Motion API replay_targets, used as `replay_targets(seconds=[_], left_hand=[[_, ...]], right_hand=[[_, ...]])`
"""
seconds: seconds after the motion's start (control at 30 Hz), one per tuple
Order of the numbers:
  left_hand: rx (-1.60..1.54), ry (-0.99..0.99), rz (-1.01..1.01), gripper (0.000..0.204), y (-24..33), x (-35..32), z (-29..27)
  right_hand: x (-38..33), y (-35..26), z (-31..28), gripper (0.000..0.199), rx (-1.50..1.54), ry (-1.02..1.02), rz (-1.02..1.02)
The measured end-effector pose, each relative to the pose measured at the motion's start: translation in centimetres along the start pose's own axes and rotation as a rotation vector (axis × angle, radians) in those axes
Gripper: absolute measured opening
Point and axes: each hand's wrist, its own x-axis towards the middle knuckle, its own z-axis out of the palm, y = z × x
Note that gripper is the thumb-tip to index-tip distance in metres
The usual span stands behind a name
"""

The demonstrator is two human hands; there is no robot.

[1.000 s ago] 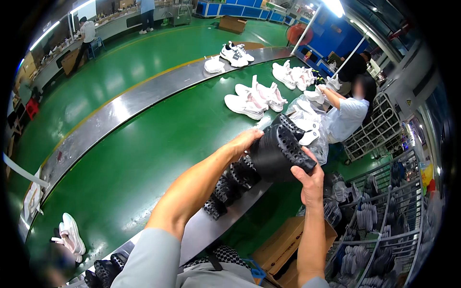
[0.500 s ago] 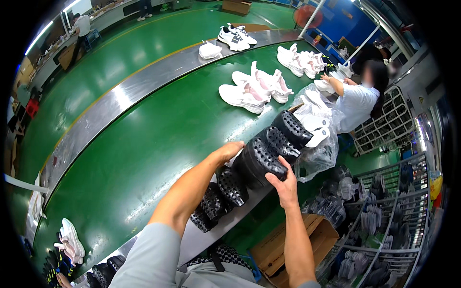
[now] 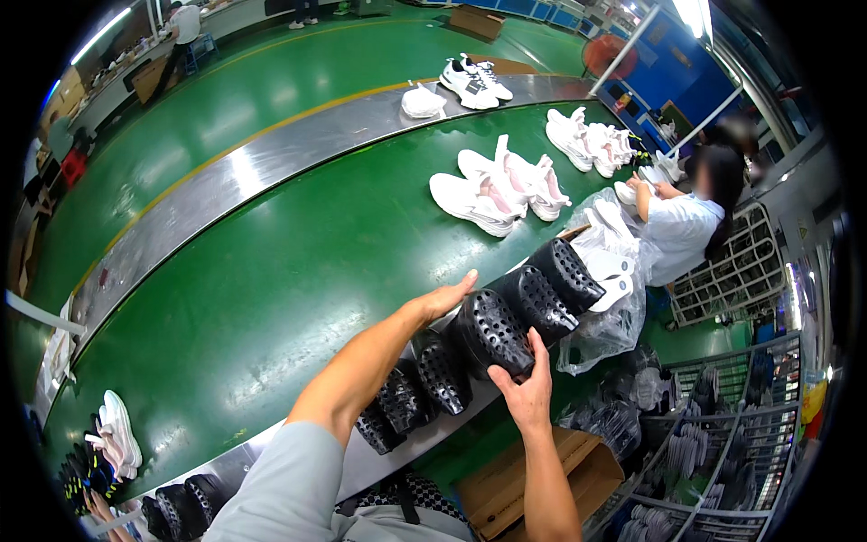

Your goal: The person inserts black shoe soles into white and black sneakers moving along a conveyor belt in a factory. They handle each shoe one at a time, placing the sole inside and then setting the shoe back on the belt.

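Observation:
A black clog (image 3: 492, 332), dotted with round holes, is held between my two hands. At its near end, my right hand (image 3: 526, 387) has thumb and fingers closed on it. My left hand (image 3: 444, 300) presses against the far end with the thumb up; its other fingers are hidden behind the clog. More black clogs stand in the same row along the near metal edge: two to the right, the nearer one (image 3: 536, 303) beside the held clog, and several to the left, including one (image 3: 440, 370) under my left wrist.
White shoes (image 3: 474, 203) stand on the green belt (image 3: 262, 298). White soles lie in a clear plastic bag (image 3: 591, 339) at right, beside a seated co-worker (image 3: 686, 217). Below are an open cardboard box (image 3: 578, 465) and a wire rack (image 3: 713, 415). More clogs (image 3: 185, 506) sit at lower left.
The held clog has come down between its neighbours and now stands in line with the row. Both hands stay on it. The whole view has shifted somewhat.

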Motion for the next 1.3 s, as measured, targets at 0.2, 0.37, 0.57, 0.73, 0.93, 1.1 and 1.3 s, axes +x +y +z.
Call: replay_targets(seconds=[0.2, 0.37, 0.57, 0.73, 0.93, 1.1, 1.3], left_hand=[[-0.060, 0.087, 0.216, 0.103, 2.3, -2.4, -0.3], [-0.069, 0.211, 0.316, 0.098, 2.6, -4.2, -0.4], [-0.134, 0.310, 0.417, 0.089, 2.2, -8.6, -1.0], [-0.150, 0.358, 0.406, 0.087, 1.5, -10.2, -0.1], [-0.127, 0.361, 0.370, 0.085, 1.2, -11.3, 0.6], [-0.135, 0.517, 0.378, 0.076, 1.0, -13.1, 0.9], [-0.080, 0.721, 0.338, 0.057, -0.4, -17.3, 2.3]], right_hand=[[-0.3, -2.7, -0.8, 0.099, -0.198, -0.005, -0.121], [-0.5, -3.7, -1.0, 0.096, -0.294, -0.013, -0.217], [-1.2, -4.4, -0.8, 0.101, -0.327, -0.024, -0.271], [-1.4, -4.4, -0.7, 0.102, -0.351, 0.010, -0.309], [-1.8, -5.7, -0.9, 0.100, -0.402, 0.016, -0.413], [-2.4, -5.9, -0.7, 0.098, -0.411, 0.021, -0.412], [-2.7, -5.9, -1.2, 0.094, -0.391, 0.032, -0.444]])
